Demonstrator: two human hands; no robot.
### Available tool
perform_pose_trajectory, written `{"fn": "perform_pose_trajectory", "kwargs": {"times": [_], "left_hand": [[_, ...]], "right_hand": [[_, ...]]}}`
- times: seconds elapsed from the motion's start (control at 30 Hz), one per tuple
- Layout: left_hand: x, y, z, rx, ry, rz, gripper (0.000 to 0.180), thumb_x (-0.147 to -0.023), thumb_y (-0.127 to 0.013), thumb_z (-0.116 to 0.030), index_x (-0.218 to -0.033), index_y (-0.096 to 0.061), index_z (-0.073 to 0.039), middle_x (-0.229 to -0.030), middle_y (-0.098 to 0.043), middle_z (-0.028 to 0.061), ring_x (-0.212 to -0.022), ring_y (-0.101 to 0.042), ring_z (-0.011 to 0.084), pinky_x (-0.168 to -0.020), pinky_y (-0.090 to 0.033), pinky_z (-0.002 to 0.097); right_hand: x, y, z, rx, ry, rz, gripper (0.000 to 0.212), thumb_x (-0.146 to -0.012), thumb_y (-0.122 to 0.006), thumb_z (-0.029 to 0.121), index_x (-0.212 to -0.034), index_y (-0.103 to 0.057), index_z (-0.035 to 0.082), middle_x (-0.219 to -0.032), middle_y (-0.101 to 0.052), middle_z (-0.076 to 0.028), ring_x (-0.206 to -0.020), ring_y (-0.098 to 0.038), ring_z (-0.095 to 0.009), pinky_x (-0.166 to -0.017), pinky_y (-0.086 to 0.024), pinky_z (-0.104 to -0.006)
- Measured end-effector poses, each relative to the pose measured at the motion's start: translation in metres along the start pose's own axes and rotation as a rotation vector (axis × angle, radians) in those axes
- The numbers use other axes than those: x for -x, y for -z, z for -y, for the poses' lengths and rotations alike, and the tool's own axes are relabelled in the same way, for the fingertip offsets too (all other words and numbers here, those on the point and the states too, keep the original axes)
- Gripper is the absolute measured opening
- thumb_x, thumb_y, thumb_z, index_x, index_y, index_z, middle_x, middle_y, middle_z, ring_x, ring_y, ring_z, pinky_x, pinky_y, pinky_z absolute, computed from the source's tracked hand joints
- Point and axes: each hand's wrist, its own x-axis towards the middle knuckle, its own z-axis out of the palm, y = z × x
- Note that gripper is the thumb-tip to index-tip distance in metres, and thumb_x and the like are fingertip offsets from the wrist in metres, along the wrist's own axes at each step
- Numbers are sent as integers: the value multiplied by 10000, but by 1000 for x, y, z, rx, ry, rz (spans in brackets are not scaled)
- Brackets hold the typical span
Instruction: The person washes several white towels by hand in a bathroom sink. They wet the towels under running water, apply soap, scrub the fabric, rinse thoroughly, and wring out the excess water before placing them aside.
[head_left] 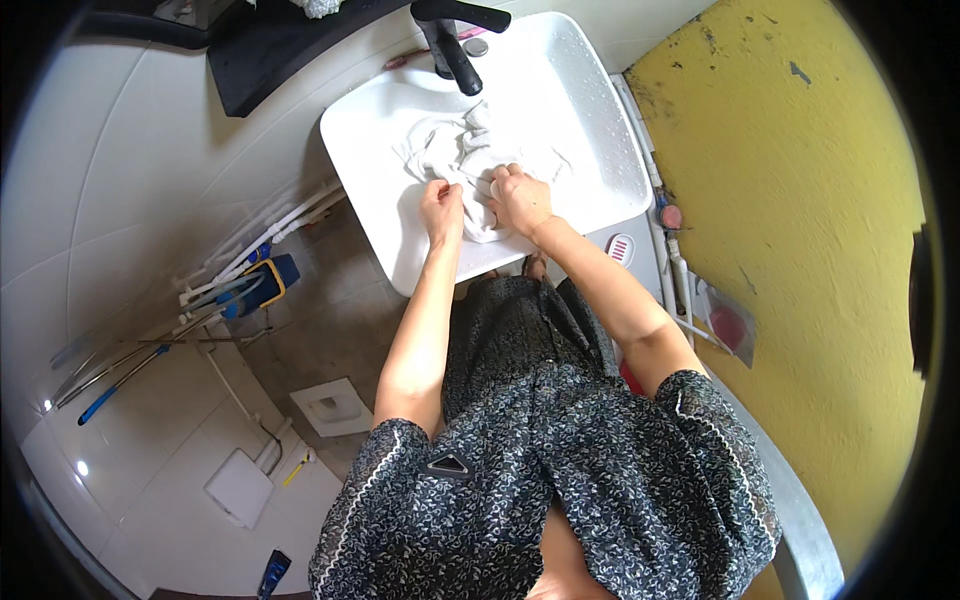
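Observation:
A wet white cloth (440, 146) lies bunched in the white sink (608, 165), under the black faucet (452, 50). My left hand (441, 210) is closed on the cloth's near left part, its fingers pinched together. Just to the right, my right hand (519, 203) grips another fold, with the fingers curled into the fabric. Part of the cloth hangs between and below both hands, close to the sink's front. The fingertips are partly hidden by the folds. Whether water runs from the faucet is hard to make out.
A pink toothbrush-like stick (405, 60) lies behind the faucet, beside a round metal cap (476, 47). White pipes (655, 200) run along the yellow wall (800, 180). A soap dish (621, 249) sits right of the sink. A blue bucket (262, 286) and mop handles (125, 384) stand at left.

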Motion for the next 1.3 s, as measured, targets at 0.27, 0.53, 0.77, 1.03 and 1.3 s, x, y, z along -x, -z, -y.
{"fn": "perform_pose_trajectory", "kwargs": {"times": [0.27,0.53,0.77,1.03,1.3], "left_hand": [[21,44,-37,-479,-438,-292,193,-836,-644,-77,-981,-599,42,-904,-640,163,-809,-628,240,-725,-507,342],[-21,1,-31,592,-99,227,315,-973,-538,-253,-1181,-590,-22,-1097,-639,52,-1031,-589,193,-904,-468,311],[49,-31,-93,865,-312,337,479,-999,-438,-321,-1374,-364,-33,-1360,-432,111,-1269,-398,249,-1090,-285,370],[24,-35,-104,1409,368,657,316,-943,-440,-376,-1029,-573,-103,-1014,-590,66,-951,-567,237,-855,-509,373],[-40,-83,-136,820,-444,373,215,-896,-469,-298,-792,-500,-113,-655,-458,1,-534,-448,167,-466,-409,307]], "right_hand": [[-11,52,-6,-1220,-285,23,251,-848,-613,95,-1090,-652,39,-717,-605,-12,-571,-481,-70,-507,-377,-222],[48,91,96,-230,579,211,447,-760,-646,116,-1197,-589,37,-997,-656,-212,-914,-643,-364,-839,-508,-406],[29,89,72,-683,236,-254,400,-901,-612,315,-1183,-596,32,-1100,-614,-205,-1003,-612,-352,-850,-483,-419],[-30,121,28,-987,7,-141,471,-1004,-409,332,-1100,-640,-67,-983,-698,-156,-911,-660,-240,-906,-485,-374],[-84,208,90,-1145,55,-273,291,-960,-577,237,-955,-616,-51,-805,-660,-116,-682,-623,-143,-673,-546,-290]]}}
